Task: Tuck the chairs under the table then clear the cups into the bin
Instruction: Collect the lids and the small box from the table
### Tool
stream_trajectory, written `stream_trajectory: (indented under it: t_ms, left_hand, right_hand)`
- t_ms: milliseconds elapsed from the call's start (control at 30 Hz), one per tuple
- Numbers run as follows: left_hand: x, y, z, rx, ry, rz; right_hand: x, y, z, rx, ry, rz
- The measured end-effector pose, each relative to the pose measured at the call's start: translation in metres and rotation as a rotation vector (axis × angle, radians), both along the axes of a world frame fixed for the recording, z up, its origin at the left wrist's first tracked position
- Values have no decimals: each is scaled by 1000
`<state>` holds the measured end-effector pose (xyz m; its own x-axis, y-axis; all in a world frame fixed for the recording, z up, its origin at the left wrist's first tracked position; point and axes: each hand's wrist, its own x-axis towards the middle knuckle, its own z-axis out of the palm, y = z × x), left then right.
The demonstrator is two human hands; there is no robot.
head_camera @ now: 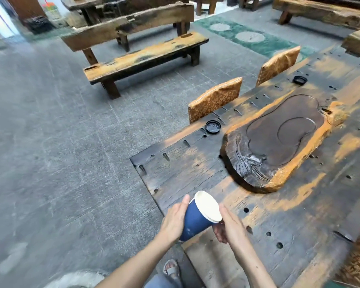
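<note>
A blue paper cup (197, 219) is held tilted in the air just off the near left corner of the worktop (299, 204), its white open rim turned up and toward the far side. The left hand (174, 220) presses flat along the cup's wall with its fingers extended, and the right hand (230, 224) cups the rim and the wall below it from the other side; between them the two hands grasp the cup, neither one clenched.

The cup is probably very light and thin-walled, so it would crush under a hard squeeze. The rolled rim looks like the stiffest part, and a loose one-hand wrap around the middle should carry it well. Whether any liquid remains inside cannot be told.

Two black lids lie on the worktop along its left edge, one lid (212, 126) beside the near chair back (215, 99) and another lid (300, 80) by the far chair back (279, 65). Both chairs appear tucked in. No bin is in view.
</note>
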<state>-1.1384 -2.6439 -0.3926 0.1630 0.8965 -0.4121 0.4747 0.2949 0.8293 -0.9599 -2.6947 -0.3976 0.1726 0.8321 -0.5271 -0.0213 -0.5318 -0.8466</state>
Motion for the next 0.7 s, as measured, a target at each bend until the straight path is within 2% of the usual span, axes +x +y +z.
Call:
stream_trajectory:
  t_ms: [167, 267, 533, 633, 700]
  left_hand:
    - [-45, 26, 8, -38, -113, 163]
    - [-75, 53, -1, -15, -73, 212]
    - [-159, 157, -20, -18, -89, 173]
    - [-191, 204, -19, -33, -35, 167]
    - [-205, 234, -12, -58, -66, 96]
  right_hand:
    - [-6, 15, 2, 12, -52, 59]
    - [-25, 37, -4, 34, -160, 85]
    - [-123, 128, -1, 77, -225, -22]
    - [-158, 163, 2, 58, -244, -17]
    - [-177, 182, 5, 58, -252, -49]
